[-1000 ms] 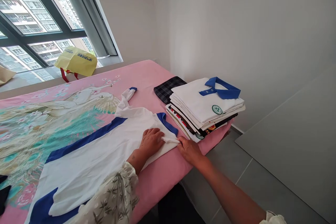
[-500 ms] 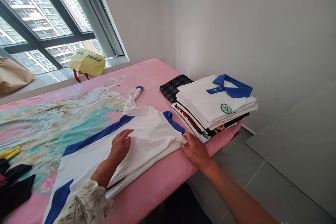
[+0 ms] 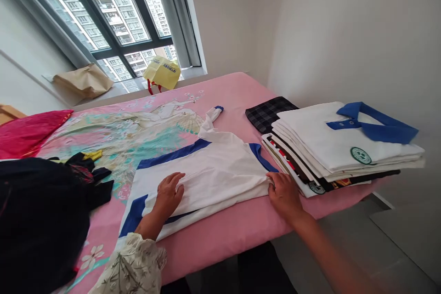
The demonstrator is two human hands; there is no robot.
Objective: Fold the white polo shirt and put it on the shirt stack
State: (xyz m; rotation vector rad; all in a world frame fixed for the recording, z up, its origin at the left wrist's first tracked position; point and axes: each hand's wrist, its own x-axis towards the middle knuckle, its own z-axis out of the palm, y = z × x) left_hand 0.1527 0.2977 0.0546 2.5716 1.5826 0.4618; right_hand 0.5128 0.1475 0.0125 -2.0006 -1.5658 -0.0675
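A white shirt with blue stripes (image 3: 220, 172) lies flat on the pink bed sheet (image 3: 241, 225), near the front edge. My left hand (image 3: 168, 195) rests flat on its lower part, fingers stretched out. At the shirt's right end, by the blue collar, my right hand (image 3: 284, 195) lies with its fingers pinching the fabric edge. Just right of that hand stands a stack of folded clothes (image 3: 341, 151), topped by a white polo with a blue collar.
A dark plaid folded cloth (image 3: 267, 112) lies behind the stack. A heap of dark clothes (image 3: 41, 216) sits at the left, a red cloth (image 3: 31, 131) beyond it. A yellow bag (image 3: 161, 72) and a brown paper bag (image 3: 82, 81) rest on the window sill.
My left hand slid left along the shirt from the collar to its lower part. The right hand stayed at the collar end. The view swung left, showing the dark clothes heap.
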